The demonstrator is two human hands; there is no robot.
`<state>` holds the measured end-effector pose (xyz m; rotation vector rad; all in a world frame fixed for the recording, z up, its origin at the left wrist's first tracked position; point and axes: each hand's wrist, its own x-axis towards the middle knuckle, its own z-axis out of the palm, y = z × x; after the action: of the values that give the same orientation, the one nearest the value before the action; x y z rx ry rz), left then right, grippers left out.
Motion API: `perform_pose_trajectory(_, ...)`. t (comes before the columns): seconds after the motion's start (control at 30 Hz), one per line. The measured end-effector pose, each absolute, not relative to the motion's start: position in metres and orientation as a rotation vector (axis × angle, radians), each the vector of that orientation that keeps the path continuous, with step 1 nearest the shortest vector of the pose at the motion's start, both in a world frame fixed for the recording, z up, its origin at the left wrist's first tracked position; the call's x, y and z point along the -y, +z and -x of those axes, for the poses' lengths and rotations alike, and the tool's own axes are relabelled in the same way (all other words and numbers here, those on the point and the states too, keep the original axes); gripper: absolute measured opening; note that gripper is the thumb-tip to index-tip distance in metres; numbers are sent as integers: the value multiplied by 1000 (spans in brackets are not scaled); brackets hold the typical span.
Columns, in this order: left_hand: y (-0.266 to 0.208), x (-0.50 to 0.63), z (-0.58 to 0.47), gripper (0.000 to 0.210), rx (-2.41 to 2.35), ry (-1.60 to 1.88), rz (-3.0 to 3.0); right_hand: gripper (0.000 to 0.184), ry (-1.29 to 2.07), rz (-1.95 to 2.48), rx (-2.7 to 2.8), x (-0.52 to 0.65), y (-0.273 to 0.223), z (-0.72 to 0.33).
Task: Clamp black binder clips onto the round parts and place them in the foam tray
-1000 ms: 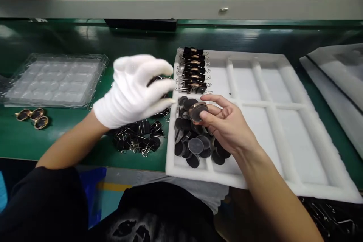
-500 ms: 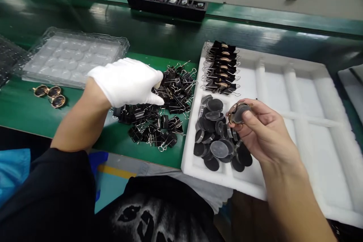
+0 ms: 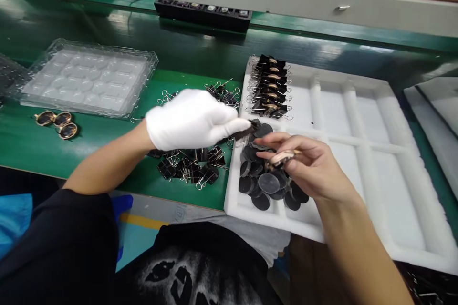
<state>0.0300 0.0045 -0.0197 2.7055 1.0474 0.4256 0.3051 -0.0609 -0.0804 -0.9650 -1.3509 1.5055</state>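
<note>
My left hand point(image 3: 196, 119), in a white glove, pinches a black binder clip point(image 3: 246, 130) over the left rim of the white foam tray point(image 3: 234, 190). My bare right hand point(image 3: 311, 169) grips a gold-rimmed watch case point(image 3: 281, 158), turned nearly edge-on, a short way right of the clip. Below both hands, many round black discs point(image 3: 269, 183) with clear edges are heaped in a tray compartment. Binder clips point(image 3: 193, 169) lie piled on the green table under my left hand, which partly hides them. Above the discs, several gold cases clamped in binder clips point(image 3: 271, 86) stand in a row.
Three gold-rimmed round cases point(image 3: 67, 130) lie at the left, below a clear plastic blister tray point(image 3: 89, 81). A black compartment box point(image 3: 203, 15) stands at the back under a grey shelf edge point(image 3: 286, 2). More white foam point(image 3: 429, 109) sits at the right.
My left hand has moved right from the clip pile to the foam tray, bringing a binder clip. My right hand has tilted the watch case from face-up to nearly edge-on and shifted slightly left.
</note>
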Motion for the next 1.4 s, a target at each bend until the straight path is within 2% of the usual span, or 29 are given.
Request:
perform_pose_trajectory(0.13, -34, 13, -54, 52, -878, 506, -2583, 13, 1522, 852, 1504, 65, -76, -299)
perform_pose_trajectory(0.23, -37, 15, -58, 54, -815, 457, -2474, 13, 1537, 841, 1464, 67, -73, -295)
perform_pose_trajectory(0.43, -37, 17, -60, 70, -1137, 414, -2538, 11, 1452, 905, 1474, 69, -75, -294)
perform_pose_trajectory(0.57, -39, 21, -64, 78, -1186, 352, -2604, 12, 1413, 902, 1523, 69, -77, -296)
perform_pose_trajectory(0.8, -39, 21, -66, 69, -1263, 266, -2677, 14, 1416, 919, 1507, 69, -77, -294)
perform_pose_trajectory(1.07, -47, 13, -61, 55, -1025, 606, -2556, 14, 1609, 907, 1373, 68, -75, -297)
perform_pose_trajectory(1.3, -50, 10, -61, 52, -866, 860, -2513, 34, 1515, 994, 755, 57, -80, -288)
perform_pose_trajectory(1.4, -58, 14, -66, 51, -753, 996, -2611, 37, 1504, 972, 665, 57, -82, -282)
